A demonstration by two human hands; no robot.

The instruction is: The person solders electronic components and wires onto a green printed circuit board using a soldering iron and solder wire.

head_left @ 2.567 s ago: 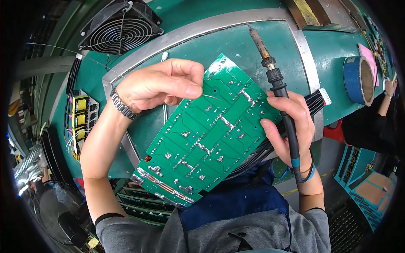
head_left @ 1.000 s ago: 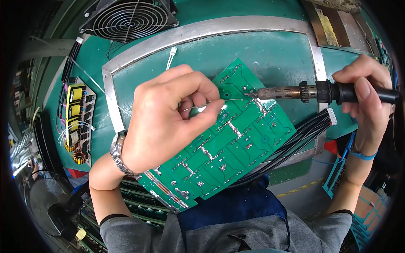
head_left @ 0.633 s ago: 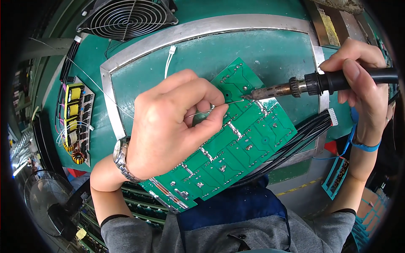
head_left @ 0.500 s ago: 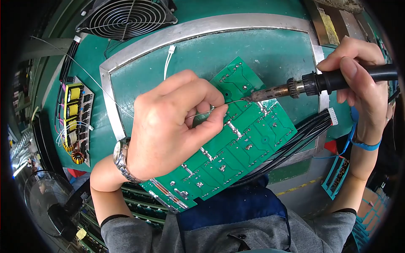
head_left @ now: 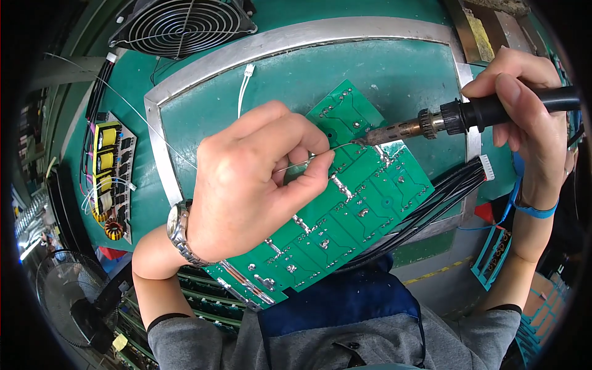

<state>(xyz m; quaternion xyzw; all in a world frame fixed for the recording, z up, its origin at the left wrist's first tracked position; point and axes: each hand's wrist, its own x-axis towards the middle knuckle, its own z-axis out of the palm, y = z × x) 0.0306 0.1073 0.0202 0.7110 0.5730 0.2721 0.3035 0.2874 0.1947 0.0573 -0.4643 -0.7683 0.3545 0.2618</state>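
1. A person's left hand, a metal-banded watch at its wrist, pinches a thin silvery wire with thumb and forefinger together; its grip is clamped on that strand.

2. The right hand, above a blue wristband, has its grip closed around the black handle of a soldering iron, which points leftward.

3. The iron's tip and the wire's end meet over the upper part of a green circuit board; contact with the surface is too fine to tell.

4. The board lies askew, solder side up, across the near part of the green worktop, its lower end above a dark blue apron. The left hand covers part of it.

5. Black cables emerge from beneath the board's right edge, ending in a white connector.

6. Beyond the hands, a small white plug rests inside a metal frame, with a black fan behind it.

7. At far left sits a second board with yellow-wrapped components.
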